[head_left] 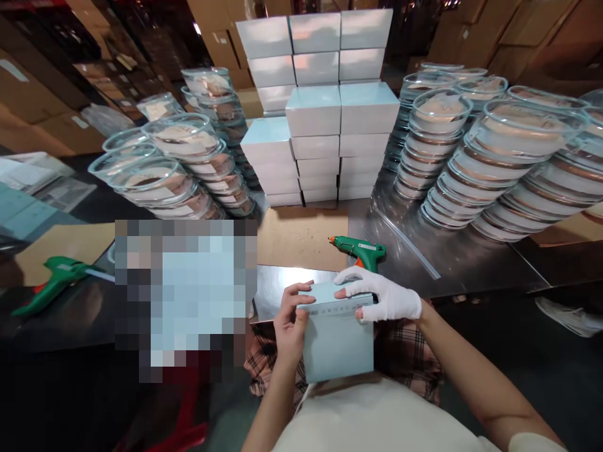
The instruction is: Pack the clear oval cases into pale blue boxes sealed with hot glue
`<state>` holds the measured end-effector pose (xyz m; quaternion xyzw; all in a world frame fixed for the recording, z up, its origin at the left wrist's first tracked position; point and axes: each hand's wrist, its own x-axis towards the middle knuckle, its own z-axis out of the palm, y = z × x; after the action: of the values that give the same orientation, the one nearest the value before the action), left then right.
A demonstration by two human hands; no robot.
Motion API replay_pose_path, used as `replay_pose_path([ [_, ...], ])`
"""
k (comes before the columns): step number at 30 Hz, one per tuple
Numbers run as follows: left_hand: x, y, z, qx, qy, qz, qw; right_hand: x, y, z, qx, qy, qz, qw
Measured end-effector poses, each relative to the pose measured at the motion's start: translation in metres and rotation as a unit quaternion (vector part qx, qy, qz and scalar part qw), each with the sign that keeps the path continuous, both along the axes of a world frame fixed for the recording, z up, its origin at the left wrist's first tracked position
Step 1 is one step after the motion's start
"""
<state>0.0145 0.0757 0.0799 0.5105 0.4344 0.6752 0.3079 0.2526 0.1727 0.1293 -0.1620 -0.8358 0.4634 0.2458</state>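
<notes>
A pale blue cardboard box (336,348) is held tilted at the table's front edge, over my lap. Printed text runs along its narrow side. My bare left hand (293,315) grips the box's left upper corner, thumb on the near side and fingers over the top. On the right upper corner, my right hand (374,294) closes in a white glove with some fingertips bare. Just beyond it lies a green glue gun (360,249) with an orange nozzle, pointing left beside a sheet of brown cardboard (301,238).
Stacked pale boxes (320,113) rise behind the cardboard. Piles of round clear containers stand left (157,179) and right (471,169). A clear glue stick (409,242) lies at right. Another green glue gun (59,279) is at far left, near a blurred-out area.
</notes>
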Motion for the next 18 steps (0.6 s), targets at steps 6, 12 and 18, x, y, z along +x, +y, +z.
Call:
replay_pose_path([
  [6, -0.006, -0.004, 0.006, 0.031, -0.006, -0.030, 0.999, -0.006, -0.005, -0.010, 0.038, 0.037, 0.008, 0.999],
  [12, -0.003, -0.009, 0.004, 0.021, -0.030, -0.008, 0.999, -0.009, -0.005, -0.011, 0.068, 0.040, 0.019, 0.997],
  [18, -0.006, -0.010, 0.007, 0.011, -0.021, -0.002, 1.000, -0.011, -0.010, -0.018, 0.051, 0.034, 0.000, 0.998],
])
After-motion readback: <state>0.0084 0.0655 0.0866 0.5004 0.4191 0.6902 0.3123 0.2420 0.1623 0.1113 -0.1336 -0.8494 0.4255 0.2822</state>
